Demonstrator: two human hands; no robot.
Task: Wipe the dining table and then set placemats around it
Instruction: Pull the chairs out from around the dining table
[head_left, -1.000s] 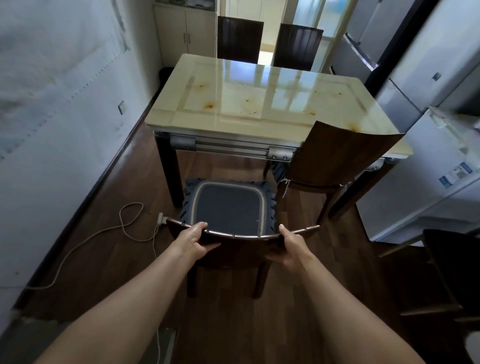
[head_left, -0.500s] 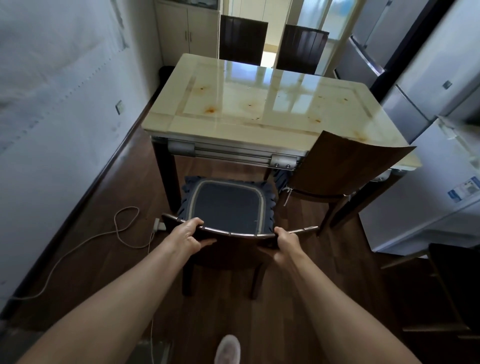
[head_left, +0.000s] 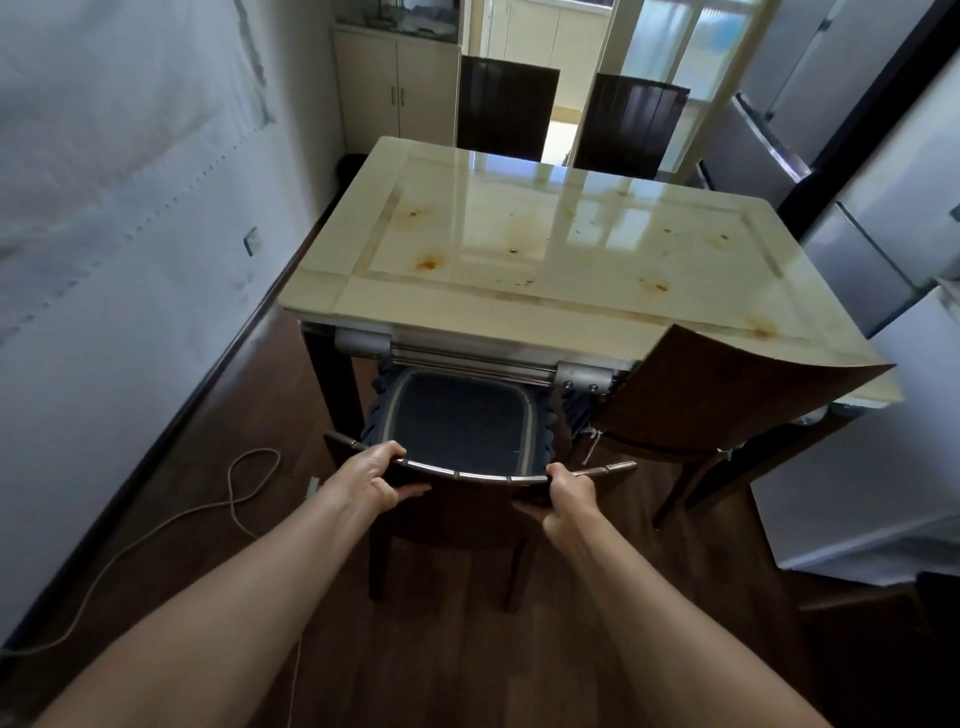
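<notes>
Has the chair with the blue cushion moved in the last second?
Yes. The chair slid toward the table; its cushion now reaches under the edge.

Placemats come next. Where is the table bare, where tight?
The tabletop is bare but for orange stains, near edge to far chairs. Tight: the near side, where left hand and right hand grip one chair and a second chair crowds the right corner.

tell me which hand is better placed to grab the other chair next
Right, likely: the right hand grips the near chair's backrest at the end beside the other chair, while the left hand grips the end toward the wall.
</notes>
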